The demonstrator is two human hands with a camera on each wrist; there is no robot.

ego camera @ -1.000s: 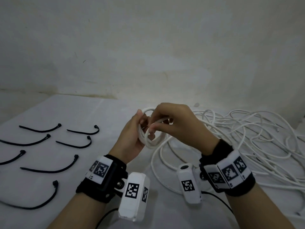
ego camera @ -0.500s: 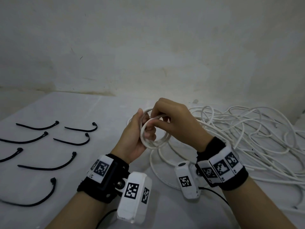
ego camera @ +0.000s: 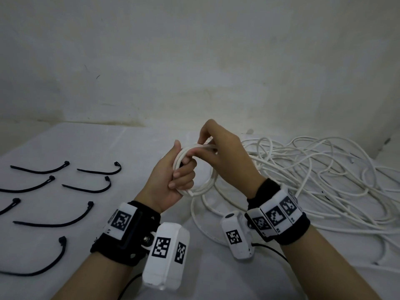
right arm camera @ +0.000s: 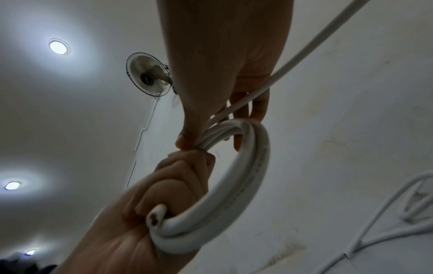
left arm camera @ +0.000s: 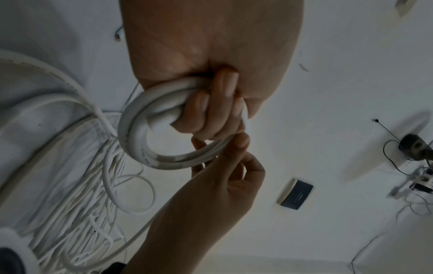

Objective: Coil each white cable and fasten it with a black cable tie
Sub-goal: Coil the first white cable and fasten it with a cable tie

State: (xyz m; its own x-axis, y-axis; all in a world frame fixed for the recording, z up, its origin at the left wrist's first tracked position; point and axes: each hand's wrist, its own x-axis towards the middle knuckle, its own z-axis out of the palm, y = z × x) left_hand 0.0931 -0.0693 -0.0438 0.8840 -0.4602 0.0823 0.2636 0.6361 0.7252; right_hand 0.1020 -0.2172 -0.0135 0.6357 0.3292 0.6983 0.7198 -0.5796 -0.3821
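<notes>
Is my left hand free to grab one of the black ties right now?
Probably not yet. The left hand grips the coil, so letting go may unravel it, though the cable ties lie unobstructed on the table.

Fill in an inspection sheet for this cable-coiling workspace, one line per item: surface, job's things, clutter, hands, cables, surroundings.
Surface: white cloth-covered table, set against a wall.
Job's things: small round coil of white cable, several loops, its cut end sticking out by the left palm; seven curved black cable ties laid out unused on the left.
Clutter: nothing seen.
Hands: left hand grips the coil with curled fingers; right hand pinches the strand at the coil's top.
Cables: loose tangled heap of white cable on the right, a strand feeding towards the coil; thin black leads run from the wrist cameras.
Surroundings: stained pale wall; wall-mounted fan; round ceiling lights.
</notes>
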